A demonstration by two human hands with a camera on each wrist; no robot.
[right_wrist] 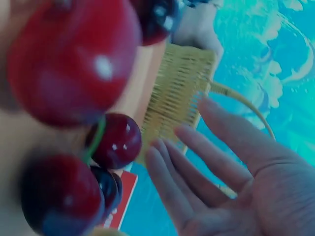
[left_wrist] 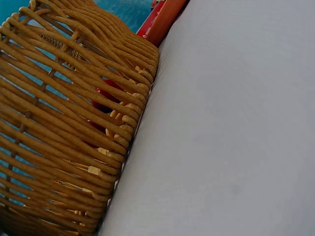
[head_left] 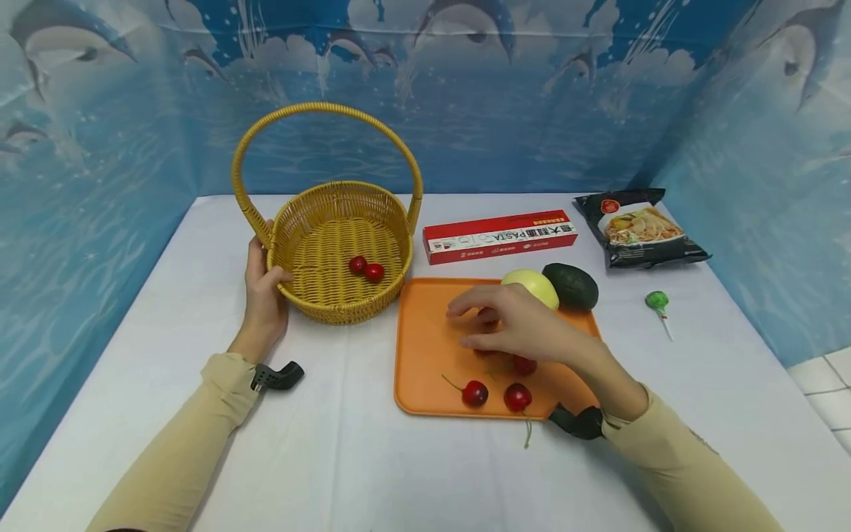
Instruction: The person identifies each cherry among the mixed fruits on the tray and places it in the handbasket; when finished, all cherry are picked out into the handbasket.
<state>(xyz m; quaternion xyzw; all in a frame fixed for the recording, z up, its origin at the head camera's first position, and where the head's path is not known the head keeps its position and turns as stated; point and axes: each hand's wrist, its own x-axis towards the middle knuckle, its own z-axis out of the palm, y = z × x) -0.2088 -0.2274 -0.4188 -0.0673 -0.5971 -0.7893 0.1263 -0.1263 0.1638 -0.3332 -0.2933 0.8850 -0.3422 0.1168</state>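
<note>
At the left, my left hand [head_left: 264, 303] grips the woven yellow basket [head_left: 339, 314] by its side, thumb over the rim. Two red cherries [head_left: 374, 273] lie inside it; in the left wrist view they show through the wicker wall [left_wrist: 59, 118]. My right hand [head_left: 532, 325] hovers above the orange tray [head_left: 425, 355], its fingers spread apart and holding nothing. Under and beside that hand are several cherries, partly covered by it in the head view. Nearer the tray's front edge lie a stemmed cherry [head_left: 475, 394] and another cherry [head_left: 517, 397], whose stem hangs over the edge.
A pale yellow-green fruit [head_left: 535, 287] and a dark green avocado [head_left: 572, 287] sit at the tray's back right. Behind the tray lies a red pasta box [head_left: 499, 236]. Farther right are a black noodle bag [head_left: 641, 229] and a green lollipop [head_left: 657, 301].
</note>
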